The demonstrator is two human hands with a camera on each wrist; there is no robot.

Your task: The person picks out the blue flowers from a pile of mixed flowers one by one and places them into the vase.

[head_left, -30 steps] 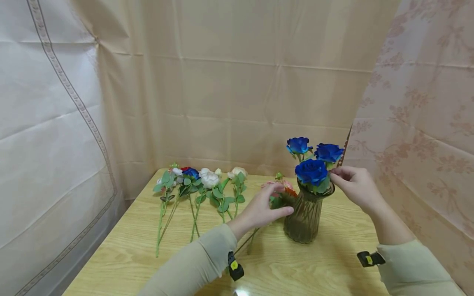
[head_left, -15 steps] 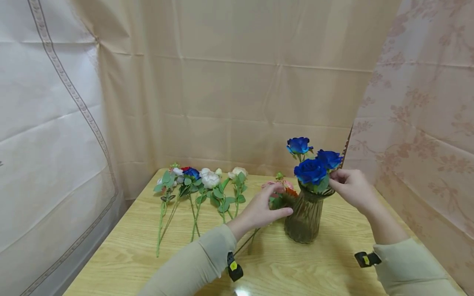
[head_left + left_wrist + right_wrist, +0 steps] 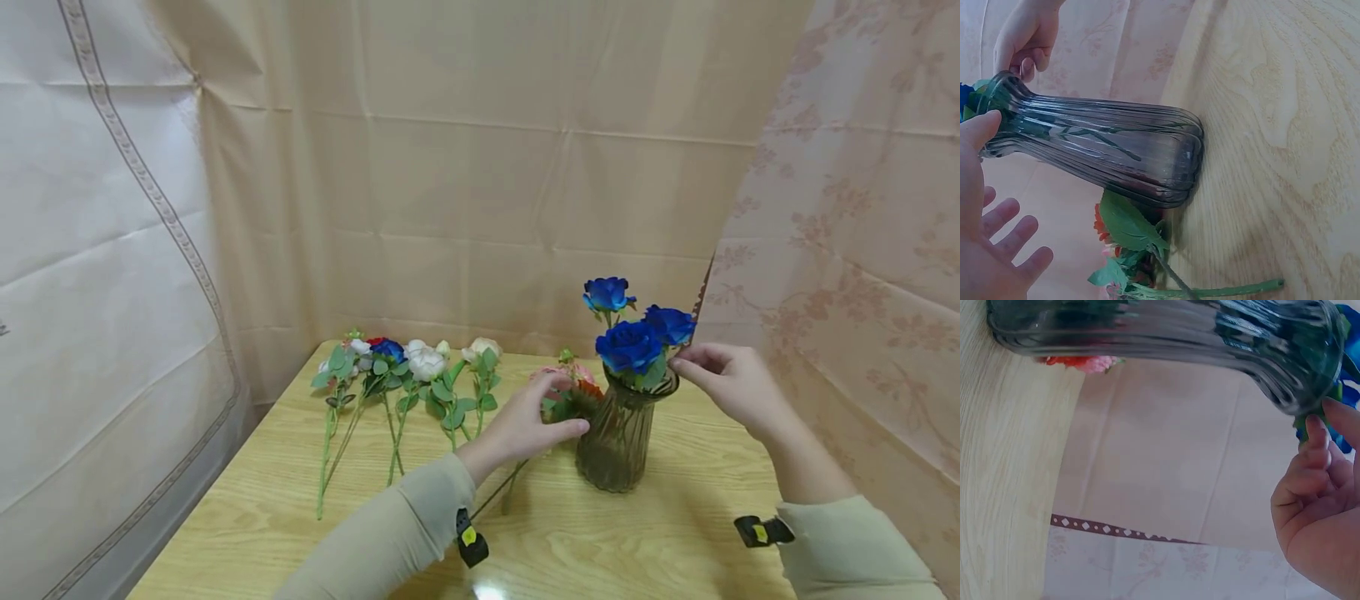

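Three blue roses stand in a ribbed, smoky glass vase [image 3: 615,442]: a rear rose [image 3: 607,293], a front rose [image 3: 630,347] and a right rose [image 3: 670,325]. At the vase's right rim, my right hand [image 3: 731,383] pinches green leafage below the right rose with thumb and forefinger, the other fingers curled. A green leaf [image 3: 1301,428] shows beside those fingertips in the right wrist view. My left hand [image 3: 521,421] is held open at the vase's left side, fingers spread and holding nothing. Whether its thumb touches the glass I cannot tell. Inside the glass, green stems [image 3: 1100,137] slant downward.
Behind my left hand lie pink flowers [image 3: 567,372] and an orange-red flower [image 3: 590,389], close to the vase. A row of artificial flowers, with white blooms [image 3: 426,363], a blue rose [image 3: 387,350] and a cream bloom [image 3: 482,348], lies along the wooden table's [image 3: 247,508] back left.
The right rose has dropped lower and tilted outward. My right hand went down with it, then shifted slightly right. My left hand has stayed almost still.
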